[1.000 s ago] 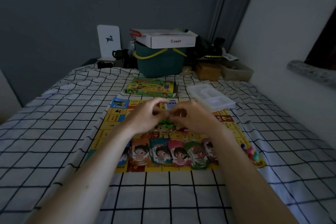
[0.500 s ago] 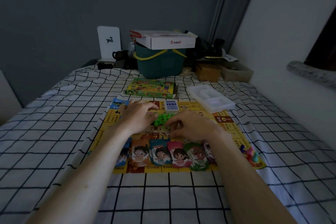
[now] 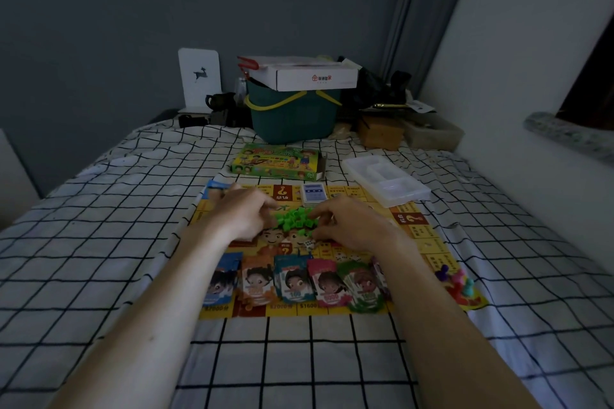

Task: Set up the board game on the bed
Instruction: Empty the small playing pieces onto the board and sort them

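A yellow game board (image 3: 428, 242) lies flat on the checked bedsheet. A heap of small green houses (image 3: 295, 220) sits at its middle. My left hand (image 3: 241, 214) and my right hand (image 3: 349, 226) lie palm down on either side of the heap, fingertips touching its edges. Several stacks of play money (image 3: 295, 282) line the near edge of the board. A blue card deck (image 3: 314, 194) rests at the far edge. Dice (image 3: 309, 245) lie just below the heap. Coloured pawns (image 3: 460, 279) stand at the near right corner.
The green game box (image 3: 277, 163) and a clear plastic tray (image 3: 387, 181) lie beyond the board. At the head of the bed stand a teal basket (image 3: 292, 116) topped by a white carton (image 3: 315, 75), a brown box (image 3: 380, 134) and other clutter. A white wall runs along the right.
My hands, joined above the board a second ago, have lowered and parted. The green houses have dropped into a heap between them, and the hands now rest beside it.
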